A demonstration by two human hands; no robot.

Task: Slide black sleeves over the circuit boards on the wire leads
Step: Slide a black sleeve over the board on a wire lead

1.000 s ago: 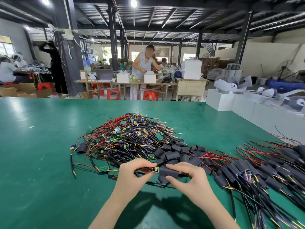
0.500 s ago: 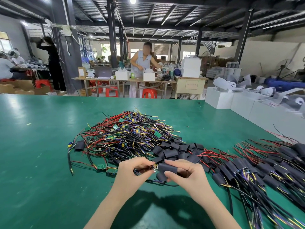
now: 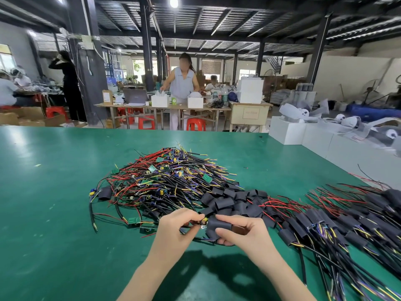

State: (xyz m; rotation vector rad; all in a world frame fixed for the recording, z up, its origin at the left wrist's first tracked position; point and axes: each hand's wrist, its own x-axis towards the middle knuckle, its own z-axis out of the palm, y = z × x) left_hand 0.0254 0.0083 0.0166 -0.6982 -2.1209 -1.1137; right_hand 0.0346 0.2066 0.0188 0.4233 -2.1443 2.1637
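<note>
**Mia:** Sleeve (image 3: pixel 219 224) first! Where is it?

**Ben:** It is the black tube in the right hand (image 3: pixel 240 232). The thumb and fingers are curled round it and pinch it, just above the green table (image 3: pixel 43 213).

**Mia:** And the little board?

**Ben:** The left hand (image 3: pixel 175 227) pinches it with bent fingers. I can only see a small yellow and silver bit (image 3: pixel 203 222) poking out, right at the mouth of the tube. The rest is hidden.

**Mia:** So how do you do it well?

**Ben:** I think you keep the board straight with the tube, so no corner catches. Squeeze the tube softly so its mouth stays round. Then pull the tube along while the other hand holds the wires tight.

**Mia:** What about the big messy pile (image 3: pixel 169 181)?

**Ben:** Those still need tubes. Spare tubes (image 3: pixel 234 200) lie just behind the hands. The done ones (image 3: pixel 336 222) sit on the right.

**Mia:** Anything to watch?

**Ben:** Loose wires could tangle, so lift this one free.
</note>
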